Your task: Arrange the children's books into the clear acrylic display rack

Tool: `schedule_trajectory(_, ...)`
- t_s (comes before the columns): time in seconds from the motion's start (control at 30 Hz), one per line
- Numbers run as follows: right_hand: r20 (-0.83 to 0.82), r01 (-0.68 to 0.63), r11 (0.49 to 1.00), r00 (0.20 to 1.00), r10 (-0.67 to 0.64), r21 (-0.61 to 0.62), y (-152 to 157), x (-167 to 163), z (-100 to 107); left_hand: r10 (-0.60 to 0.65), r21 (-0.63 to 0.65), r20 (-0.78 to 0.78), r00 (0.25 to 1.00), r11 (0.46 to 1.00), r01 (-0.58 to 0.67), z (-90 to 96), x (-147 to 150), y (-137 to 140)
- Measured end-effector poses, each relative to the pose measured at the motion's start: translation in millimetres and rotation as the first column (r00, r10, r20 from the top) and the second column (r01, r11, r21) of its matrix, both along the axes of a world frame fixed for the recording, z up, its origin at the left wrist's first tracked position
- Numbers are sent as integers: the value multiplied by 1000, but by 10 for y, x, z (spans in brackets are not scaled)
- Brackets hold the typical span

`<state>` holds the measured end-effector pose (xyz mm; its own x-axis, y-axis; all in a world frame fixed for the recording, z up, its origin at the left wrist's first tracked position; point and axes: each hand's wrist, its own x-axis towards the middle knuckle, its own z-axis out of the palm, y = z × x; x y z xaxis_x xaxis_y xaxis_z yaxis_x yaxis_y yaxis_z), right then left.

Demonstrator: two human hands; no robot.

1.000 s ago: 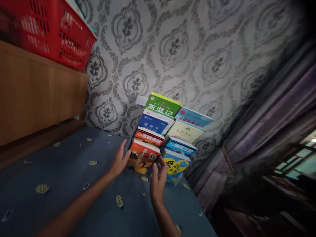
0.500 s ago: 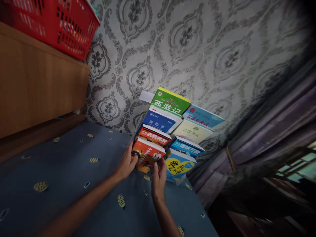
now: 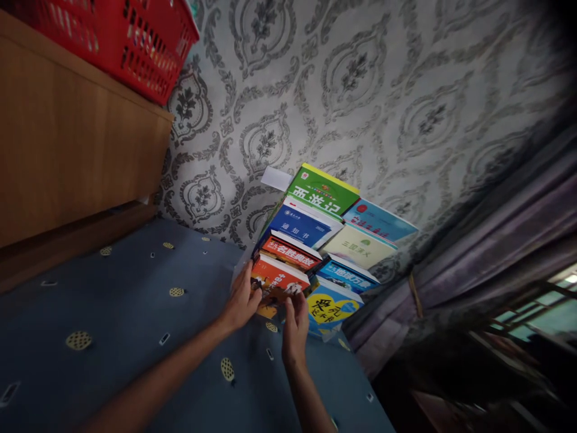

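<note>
An orange book (image 3: 279, 281) stands at the front of the left column of a tiered book display. My left hand (image 3: 243, 297) holds its left edge, the thumb on the cover and the fingers partly hidden behind. At its lower right corner my right hand (image 3: 296, 322) grips it, fingers bent at the edge. Behind it rise a red book (image 3: 291, 252), a blue booklet (image 3: 297, 227) and a green book (image 3: 322, 191). The right column has a blue book with a yellow heart (image 3: 333, 307), another blue book (image 3: 349, 273), a cream book (image 3: 360, 245) and a light blue book (image 3: 383, 219).
The books stand on a blue patterned cloth surface (image 3: 135, 325) against a grey patterned wall (image 3: 311, 84). A wooden cabinet (image 3: 76, 144) with a red plastic basket (image 3: 148, 48) on it is at the left. A tied purple curtain (image 3: 392, 325) hangs at the right.
The whole view has shifted slightly, so the books and both hands sit a little further right. Both hands remain at the orange book, which keeps its place in the display.
</note>
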<state>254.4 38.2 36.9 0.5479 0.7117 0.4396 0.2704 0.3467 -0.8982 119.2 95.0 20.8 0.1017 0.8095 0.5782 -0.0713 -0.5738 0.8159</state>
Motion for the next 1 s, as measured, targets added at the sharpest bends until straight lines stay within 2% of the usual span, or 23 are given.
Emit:
schedule_trajectory(0.17, 122, 45, 998, 991, -50, 46, -49, 64, 290, 20, 32, 38, 999, 999, -22, 279, -85, 108)
schedule_trajectory(0.33, 139, 75, 993, 986, -87, 87, -4, 132, 530, -10, 71, 61, 998, 997, 6, 545, -81, 192)
schedule_trajectory(0.43, 130, 70, 994, 988, -81, 88, 48, 166, 593, -10, 70, 57, 998, 998, 6, 603, -25, 196)
schedule_trajectory(0.57, 99, 25, 998, 995, -30, 51, 72, 179, 651, -43, 62, 70, 997, 997, 39, 587, 35, 192)
schedule_trajectory(0.73, 173, 28, 998, 984, -36, 47, 38, 166, 711, -53, 45, 54, 997, 998, 51, 607, 9, 193)
schedule_trajectory(0.87, 234, 55, 996, 970, -71, 75, 26, 184, 789, -37, 19, 60, 998, 999, 36, 753, -50, 217)
schedule_trajectory(1.0, 293, 77, 990, 950, -109, 117, 36, 231, 955, -43, 9, 66, 997, 999, 42, 976, -101, 306)
